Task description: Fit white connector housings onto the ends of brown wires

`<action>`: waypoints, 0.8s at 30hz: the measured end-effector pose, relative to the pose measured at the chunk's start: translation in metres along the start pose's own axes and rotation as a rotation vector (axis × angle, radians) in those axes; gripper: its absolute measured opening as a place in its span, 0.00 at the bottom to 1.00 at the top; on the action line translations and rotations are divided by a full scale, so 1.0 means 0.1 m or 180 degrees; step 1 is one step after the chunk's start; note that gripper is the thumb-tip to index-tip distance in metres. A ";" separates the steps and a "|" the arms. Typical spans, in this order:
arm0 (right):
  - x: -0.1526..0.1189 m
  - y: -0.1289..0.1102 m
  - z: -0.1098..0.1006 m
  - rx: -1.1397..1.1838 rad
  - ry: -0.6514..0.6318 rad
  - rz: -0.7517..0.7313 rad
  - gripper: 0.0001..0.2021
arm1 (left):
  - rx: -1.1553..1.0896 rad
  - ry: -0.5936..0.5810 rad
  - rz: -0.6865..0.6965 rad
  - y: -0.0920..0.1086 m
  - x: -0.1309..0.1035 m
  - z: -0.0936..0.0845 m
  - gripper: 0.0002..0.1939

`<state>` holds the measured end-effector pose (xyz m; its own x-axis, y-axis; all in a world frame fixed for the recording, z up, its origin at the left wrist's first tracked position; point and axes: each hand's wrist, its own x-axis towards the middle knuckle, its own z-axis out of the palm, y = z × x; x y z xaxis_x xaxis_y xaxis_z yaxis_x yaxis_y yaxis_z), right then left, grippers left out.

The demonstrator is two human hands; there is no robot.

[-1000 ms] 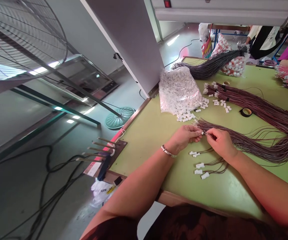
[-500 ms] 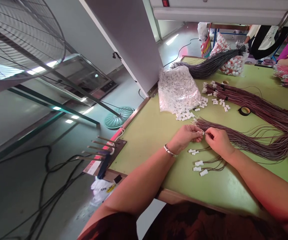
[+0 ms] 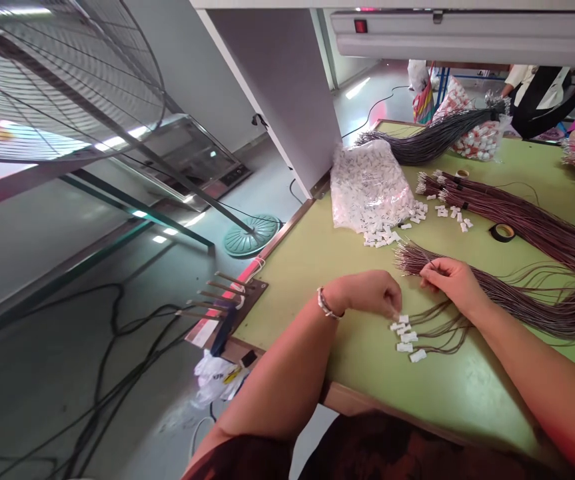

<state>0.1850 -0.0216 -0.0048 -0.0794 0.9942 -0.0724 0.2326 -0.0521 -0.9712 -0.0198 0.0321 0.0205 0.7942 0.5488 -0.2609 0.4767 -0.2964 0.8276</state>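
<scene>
My left hand (image 3: 374,293), a bracelet on its wrist, hangs just above the uppermost of several white connectors (image 3: 409,338) on thin brown wires; its fingers are bent and blurred, and whether they touch that connector I cannot tell. My right hand (image 3: 447,280) is pinched at the tips of the brown wire bundle (image 3: 517,297); what lies between its fingers is too small to name. Beyond the hands, loose white connectors (image 3: 380,236) have spilled from a clear plastic bag (image 3: 370,183) full of them.
A second brown bundle (image 3: 522,210) and a roll of black tape (image 3: 502,232) lie farther back, with a dark bundle (image 3: 432,139) behind. A pronged rack (image 3: 232,297) sits on the green table's left edge (image 3: 287,230). Part of another person shows at the far right.
My hands have parted. The left moved down toward the wired connectors, where one more now lies at the top; the right moved to the bundle's tips. The camera view has shifted.
</scene>
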 end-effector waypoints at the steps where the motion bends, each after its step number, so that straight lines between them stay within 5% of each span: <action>1: 0.00 0.00 0.01 0.0118 -0.0119 0.0127 0.15 | 0.0128 0.0266 -0.0063 -0.02 0.01 -0.02 0.03; 4: 0.00 0.03 0.06 0.0227 -0.0195 0.0241 0.16 | 0.0822 0.2094 -0.0427 -0.12 0.11 -0.07 0.08; 6: 0.00 0.05 0.07 0.0317 -0.0043 0.0180 0.16 | 0.1335 0.2638 -0.0561 -0.21 0.22 -0.08 0.11; 11: 0.00 0.05 0.06 0.0037 0.0130 0.0167 0.15 | 0.2014 0.2230 -0.0701 -0.31 0.37 -0.05 0.13; 14: 0.00 0.04 0.07 -0.0315 0.0319 0.0081 0.09 | 0.1894 0.2461 -0.0559 -0.27 0.31 -0.07 0.12; 18: -0.01 0.03 0.08 -0.0556 0.0615 -0.0196 0.08 | 0.0138 0.2782 -0.0545 -0.15 0.18 -0.06 0.08; 21: -0.02 0.02 0.08 -0.0580 0.0685 -0.0291 0.08 | -0.1381 0.2070 -0.0420 -0.05 0.14 0.02 0.10; 24: -0.04 0.01 0.07 -0.0777 0.0845 -0.0576 0.08 | -0.1993 0.1564 -0.0459 0.02 0.15 0.11 0.10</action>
<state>0.1790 -0.0261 -0.0069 0.1054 0.9767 0.1872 0.4637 0.1182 -0.8780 -0.0027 0.0310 0.0122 0.4151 0.8723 -0.2585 0.1467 0.2163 0.9653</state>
